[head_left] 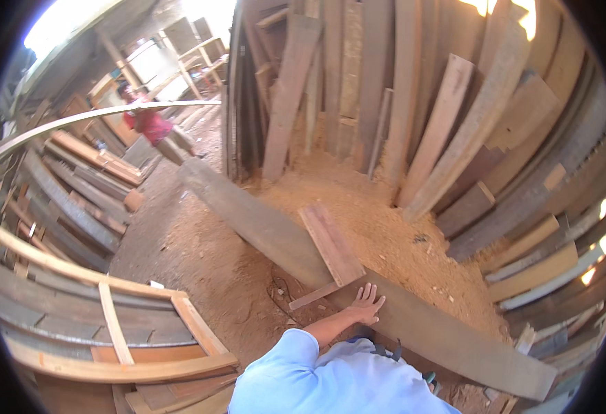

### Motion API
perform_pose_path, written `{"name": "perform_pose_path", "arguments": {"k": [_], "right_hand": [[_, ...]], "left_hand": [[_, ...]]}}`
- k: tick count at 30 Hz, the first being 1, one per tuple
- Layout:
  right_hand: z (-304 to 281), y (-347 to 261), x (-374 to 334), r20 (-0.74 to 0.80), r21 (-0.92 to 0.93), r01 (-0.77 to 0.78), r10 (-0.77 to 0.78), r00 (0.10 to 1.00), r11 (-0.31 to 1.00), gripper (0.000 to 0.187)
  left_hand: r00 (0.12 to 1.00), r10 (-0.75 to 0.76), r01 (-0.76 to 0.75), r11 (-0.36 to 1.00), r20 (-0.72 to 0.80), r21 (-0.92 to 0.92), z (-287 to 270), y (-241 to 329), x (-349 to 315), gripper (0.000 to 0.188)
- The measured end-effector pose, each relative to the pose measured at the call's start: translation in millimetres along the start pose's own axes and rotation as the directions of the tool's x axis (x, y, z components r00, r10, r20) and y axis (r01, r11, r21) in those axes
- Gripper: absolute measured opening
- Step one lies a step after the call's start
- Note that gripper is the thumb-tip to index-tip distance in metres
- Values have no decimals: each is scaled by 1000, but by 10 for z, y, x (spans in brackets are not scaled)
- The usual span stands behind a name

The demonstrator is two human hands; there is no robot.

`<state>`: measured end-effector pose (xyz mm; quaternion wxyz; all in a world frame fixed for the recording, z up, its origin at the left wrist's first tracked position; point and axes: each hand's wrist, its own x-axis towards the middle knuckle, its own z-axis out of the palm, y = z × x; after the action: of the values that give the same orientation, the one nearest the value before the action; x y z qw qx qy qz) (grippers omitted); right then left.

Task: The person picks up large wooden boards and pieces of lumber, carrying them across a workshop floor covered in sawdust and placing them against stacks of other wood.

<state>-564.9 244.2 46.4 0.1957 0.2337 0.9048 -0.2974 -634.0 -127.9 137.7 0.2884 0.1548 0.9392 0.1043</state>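
Six singles are standing out among boards [437,127] past counting.
I'm counting one long plank [434,319] running ten to four o'clock, one short reddish board [333,245] and one thin strip [313,297] lying near its middle, one left hand [366,308] resting at five, one other person [155,125] standing at ten, one pale frame [115,323] sitting at eight; boards are crowding from twelve to three.

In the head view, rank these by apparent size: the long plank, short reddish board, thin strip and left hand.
Largest to smallest:
1. Long plank
2. Short reddish board
3. Thin strip and left hand, unranked: the strip looks longer, the hand broader.
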Motion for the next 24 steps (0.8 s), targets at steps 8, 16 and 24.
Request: {"name": "perform_pose_path", "arguments": {"k": [8, 16, 24], "right_hand": [[-49, 185, -401, -38, -58, -43, 41, 998, 997, 25], [-1, 492, -922, -65, -155, -18, 8, 998, 988, 26], [254, 731, -1590, -166, -267, -17, -29, 986, 964, 28]], "left_hand": [[983, 126, -117, 990, -131, 75, -401, -131, 794, 90], [976, 126, -98, 983, 176, -157, -742, -335, 1233, 65], [955, 46, -28, 997, 293, -66, -1008, -122, 1193, 66]]}}
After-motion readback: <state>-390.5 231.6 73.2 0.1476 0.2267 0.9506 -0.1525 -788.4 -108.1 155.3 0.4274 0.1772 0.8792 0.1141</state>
